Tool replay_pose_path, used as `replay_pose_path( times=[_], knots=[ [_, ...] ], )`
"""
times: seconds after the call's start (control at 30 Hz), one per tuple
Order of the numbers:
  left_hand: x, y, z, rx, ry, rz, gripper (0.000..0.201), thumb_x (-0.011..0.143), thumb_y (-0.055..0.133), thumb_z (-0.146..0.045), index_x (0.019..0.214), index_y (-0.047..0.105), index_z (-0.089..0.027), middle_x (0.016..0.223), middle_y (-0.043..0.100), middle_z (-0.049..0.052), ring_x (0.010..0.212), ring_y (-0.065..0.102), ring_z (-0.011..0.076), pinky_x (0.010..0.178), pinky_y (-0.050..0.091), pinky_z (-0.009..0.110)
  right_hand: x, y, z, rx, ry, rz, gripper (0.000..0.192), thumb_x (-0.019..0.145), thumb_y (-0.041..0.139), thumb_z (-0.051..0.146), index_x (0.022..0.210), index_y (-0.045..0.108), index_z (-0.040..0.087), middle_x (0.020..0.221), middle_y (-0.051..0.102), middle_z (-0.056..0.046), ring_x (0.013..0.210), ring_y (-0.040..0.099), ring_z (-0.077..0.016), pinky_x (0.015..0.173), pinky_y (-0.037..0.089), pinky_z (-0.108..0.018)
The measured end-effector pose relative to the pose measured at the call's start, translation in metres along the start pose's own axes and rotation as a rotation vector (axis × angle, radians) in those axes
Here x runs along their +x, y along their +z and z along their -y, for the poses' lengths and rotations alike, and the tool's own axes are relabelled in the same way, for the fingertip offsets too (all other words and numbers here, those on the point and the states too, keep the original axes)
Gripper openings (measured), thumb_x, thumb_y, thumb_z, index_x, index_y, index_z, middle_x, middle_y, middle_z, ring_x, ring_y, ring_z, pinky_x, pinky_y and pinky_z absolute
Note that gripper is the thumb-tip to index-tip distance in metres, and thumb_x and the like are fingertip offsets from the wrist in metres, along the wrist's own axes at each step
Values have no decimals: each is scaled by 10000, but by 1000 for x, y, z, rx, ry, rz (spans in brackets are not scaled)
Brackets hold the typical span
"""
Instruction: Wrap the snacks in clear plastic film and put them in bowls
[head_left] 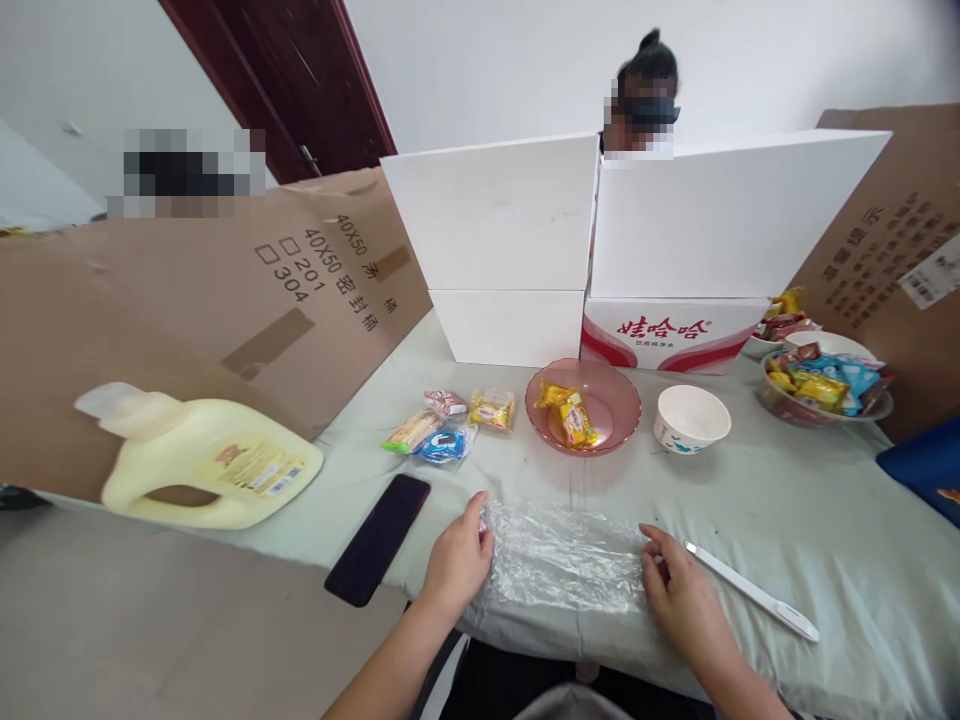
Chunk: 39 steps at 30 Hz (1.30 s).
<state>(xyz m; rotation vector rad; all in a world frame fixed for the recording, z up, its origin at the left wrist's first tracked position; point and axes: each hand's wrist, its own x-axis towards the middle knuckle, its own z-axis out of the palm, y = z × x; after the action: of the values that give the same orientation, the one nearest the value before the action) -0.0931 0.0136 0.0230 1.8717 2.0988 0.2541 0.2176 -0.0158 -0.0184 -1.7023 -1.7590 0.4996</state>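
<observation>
The left hand (455, 562) pinches the left edge of a clear plastic bag (562, 560) with its fingers closed on it. The right hand (679, 590) presses curled fingertips on the bag's right edge. The bag lies flat on the near edge of the table (787, 520), between both hands. A white stick (750, 592) lies just right of the right hand. A black phone (379, 538) lies to the left. Farther back are snack packs (442, 425), a pink bowl (611, 400) holding yellow packs and a white cup (691, 418).
</observation>
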Motion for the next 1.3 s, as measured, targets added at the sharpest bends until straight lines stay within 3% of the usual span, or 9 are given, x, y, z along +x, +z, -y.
replay_pose_path(
  times=[0.13, 0.3, 0.4, 0.53, 0.67, 0.83, 1.0, 1.13, 1.3],
  knots=[
    [1, 6, 9, 17, 76, -110, 469, 862, 514, -153, 1327, 459, -133, 928, 691, 87, 853, 671, 237, 754, 496, 326, 1, 5, 1, -121, -52, -26, 349, 934, 337, 320, 1148, 582, 194, 973, 694, -81, 826, 676, -207, 735, 535, -343],
    [-8, 10, -11, 34, 341, -477, 247, 900, 467, -187, 1101, 598, -127, 942, 643, 128, 903, 619, 272, 788, 508, 405, 2, 8, 5, -216, -92, -20, 337, 953, 325, 287, 1164, 571, 191, 1002, 676, -72, 842, 677, -197, 679, 530, -308],
    [-18, 16, -35, -44, 626, -350, 202, 929, 430, -178, 943, 632, -175, 898, 647, 86, 876, 613, 228, 810, 509, 385, 2, 10, 6, -270, -113, -38, 330, 958, 324, 266, 1176, 560, 186, 1027, 670, -72, 834, 676, -186, 650, 522, -285],
    [-21, 29, -51, 47, 815, -84, 381, 911, 551, -322, 1274, 545, -207, 1317, 570, 105, 1262, 479, 297, 1045, 390, 505, 1, 10, 4, -343, -146, -64, 333, 972, 313, 254, 1198, 541, 167, 1033, 663, -80, 810, 671, -178, 614, 509, -272],
    [-14, 39, -47, 143, 800, 47, 685, 891, 584, -452, 1485, 285, -289, 1564, 283, 70, 1444, 210, 324, 1138, 212, 589, 1, 1, 4, -476, -139, -82, 321, 974, 334, 251, 1177, 562, 153, 1046, 646, -99, 778, 656, -188, 599, 498, -293],
    [-14, 43, -44, 151, 799, 69, 667, 930, 501, -499, 1506, 227, -305, 1588, 217, 54, 1466, 133, 313, 1152, 160, 592, 6, -3, 30, -551, -344, -166, 329, 949, 434, 318, 1204, 587, 177, 1217, 603, -137, 1128, 554, -290, 927, 438, -446],
    [-14, 41, -45, 157, 815, 38, 688, 934, 478, -519, 1517, 204, -278, 1571, 265, 72, 1457, 174, 307, 1150, 194, 569, 10, 21, 43, -495, -667, 89, 652, 901, 492, 529, 1437, 395, 172, 1488, 412, -104, 1397, 291, -301, 1116, 245, -483],
    [-7, 33, -18, 203, 750, -12, 716, 903, 521, -540, 1507, 251, -268, 1569, 264, 94, 1442, 217, 324, 1132, 240, 554, 7, 23, 16, -511, -550, 151, 764, 893, 443, 602, 1496, 281, 162, 1526, 341, -115, 1424, 239, -311, 1117, 233, -520],
    [-2, 16, 34, 227, 617, -163, 671, 922, 490, -512, 1490, 311, -202, 1545, 307, 137, 1428, 250, 334, 1119, 273, 549, -7, -6, -15, -542, -472, 63, 860, 867, 500, 578, 1524, 168, 133, 1526, 322, -159, 1430, 216, -339, 1094, 256, -582]
  ],
)
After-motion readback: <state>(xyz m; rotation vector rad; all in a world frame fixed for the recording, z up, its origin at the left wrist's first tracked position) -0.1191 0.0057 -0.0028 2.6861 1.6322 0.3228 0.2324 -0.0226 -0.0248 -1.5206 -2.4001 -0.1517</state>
